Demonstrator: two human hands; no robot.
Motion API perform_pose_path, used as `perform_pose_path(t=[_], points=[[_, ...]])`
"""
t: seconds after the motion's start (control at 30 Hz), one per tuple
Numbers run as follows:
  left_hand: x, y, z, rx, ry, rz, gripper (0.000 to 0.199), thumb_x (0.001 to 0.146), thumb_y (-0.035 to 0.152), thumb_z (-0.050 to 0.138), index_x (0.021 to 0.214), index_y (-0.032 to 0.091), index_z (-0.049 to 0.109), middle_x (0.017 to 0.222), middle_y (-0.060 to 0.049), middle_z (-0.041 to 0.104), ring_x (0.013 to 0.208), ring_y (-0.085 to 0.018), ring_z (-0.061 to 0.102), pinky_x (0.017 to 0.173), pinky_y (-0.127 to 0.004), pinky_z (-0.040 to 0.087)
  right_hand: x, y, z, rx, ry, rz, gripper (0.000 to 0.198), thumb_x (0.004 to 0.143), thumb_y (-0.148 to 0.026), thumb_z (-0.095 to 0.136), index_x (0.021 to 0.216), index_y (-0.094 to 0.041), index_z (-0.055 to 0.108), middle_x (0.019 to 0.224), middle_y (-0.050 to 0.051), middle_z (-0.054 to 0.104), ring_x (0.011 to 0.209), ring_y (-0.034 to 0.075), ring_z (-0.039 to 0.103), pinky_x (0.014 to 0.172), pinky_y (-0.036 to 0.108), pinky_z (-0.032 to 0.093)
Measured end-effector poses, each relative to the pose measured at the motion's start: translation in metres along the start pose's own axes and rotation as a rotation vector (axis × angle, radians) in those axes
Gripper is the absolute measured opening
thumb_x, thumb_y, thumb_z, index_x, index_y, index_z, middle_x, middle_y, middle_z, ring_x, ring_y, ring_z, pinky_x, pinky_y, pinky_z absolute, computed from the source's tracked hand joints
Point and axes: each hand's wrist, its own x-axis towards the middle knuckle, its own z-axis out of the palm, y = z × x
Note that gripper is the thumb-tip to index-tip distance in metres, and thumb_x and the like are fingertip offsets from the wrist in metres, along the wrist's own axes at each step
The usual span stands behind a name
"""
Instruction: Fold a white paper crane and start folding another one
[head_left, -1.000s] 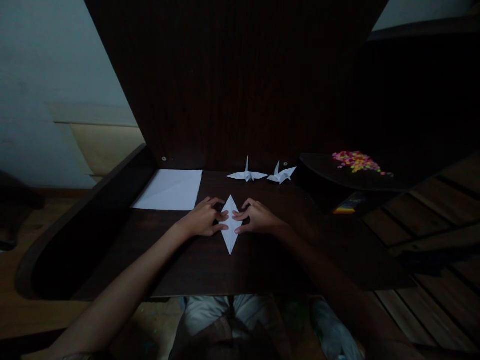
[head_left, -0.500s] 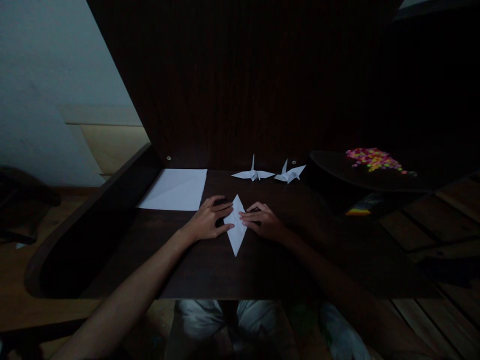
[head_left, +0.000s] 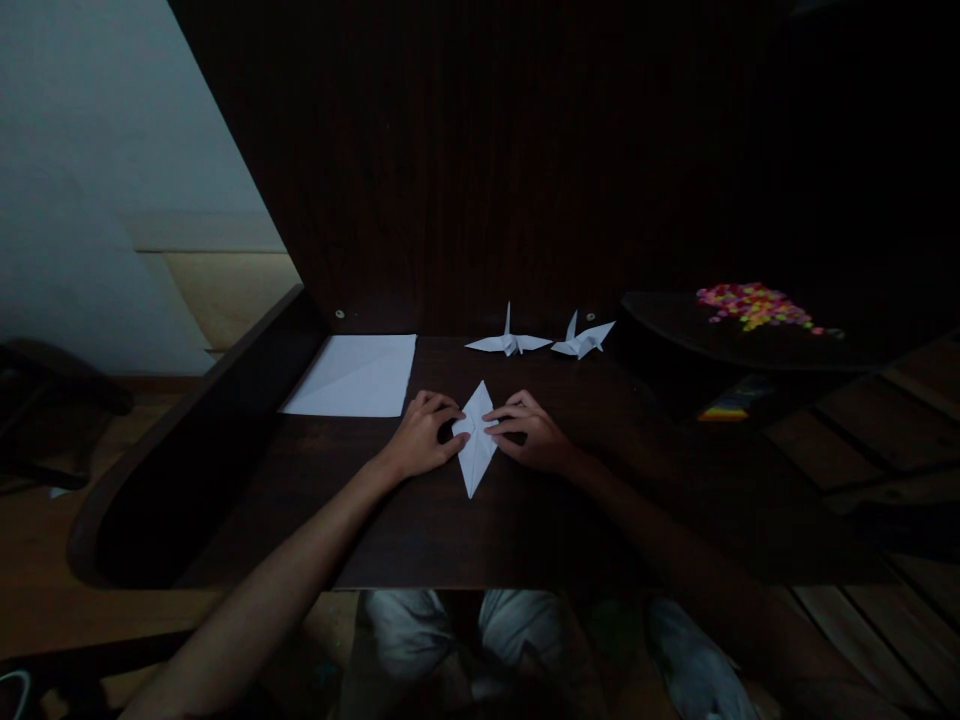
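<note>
A diamond-shaped piece of folded white paper [head_left: 477,455] lies on the dark desk between my hands, its long points facing away from and towards me. My left hand [head_left: 427,435] holds its left corner, thumb and fingertips at the edge. On the other side, the curled fingers of my right hand [head_left: 531,432] grip the right part of the paper. Two white paper cranes [head_left: 510,343] [head_left: 581,340] stand behind it, near the back panel. Back left lies a flat white paper sheet [head_left: 352,375] with a faint crease.
A raised dark shelf [head_left: 675,320] on the right carries a heap of small colourful pieces [head_left: 757,305]. Beneath it shows a rainbow-striped item [head_left: 726,412]. The desk's side panel [head_left: 202,430] rises on the left. Its front edge lies above my legs [head_left: 517,625].
The folded paper has turned slightly, its far point now leaning to the right. My fingers have shifted a little along its sides. The whole view has moved slightly.
</note>
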Motion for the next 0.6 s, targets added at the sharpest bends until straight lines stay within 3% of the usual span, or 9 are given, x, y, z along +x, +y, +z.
perform_pose_path(t=[0.2, 0.4, 0.6], points=[[0.000, 0.004, 0.002, -0.029, -0.031, -0.079, 0.028, 0.081, 0.034, 0.067, 0.104, 0.018, 0.070, 0.107, -0.008, 0.062, 0.102, -0.027, 0.047, 0.093, -0.045, 0.040, -0.001, 0.001, -0.003, 0.045, -0.095, 0.022, 0.017, 0.081, -0.020, 0.069, 0.096, -0.025, 0.076, 0.107, 0.007, 0.069, 0.099, 0.025, 0.052, 0.087, 0.047, 0.049], [-0.001, 0.004, 0.002, -0.035, -0.091, -0.020, 0.029, 0.087, 0.034, 0.061, 0.112, 0.022, 0.070, 0.108, -0.008, 0.061, 0.102, -0.025, 0.050, 0.094, -0.044, 0.039, -0.005, -0.003, -0.005, 0.050, -0.114, 0.024, 0.018, 0.080, -0.020, 0.069, 0.096, -0.023, 0.075, 0.105, 0.009, 0.066, 0.098, 0.024, 0.055, 0.088, 0.046, 0.048], [-0.002, 0.008, 0.000, -0.073, -0.163, 0.095, 0.028, 0.093, 0.034, 0.055, 0.114, 0.025, 0.070, 0.113, -0.007, 0.062, 0.107, -0.024, 0.051, 0.097, -0.044, 0.038, -0.007, -0.006, -0.013, 0.059, -0.143, 0.005, 0.031, 0.072, -0.008, 0.066, 0.099, -0.021, 0.073, 0.104, 0.008, 0.067, 0.097, 0.023, 0.058, 0.087, 0.042, 0.049]])
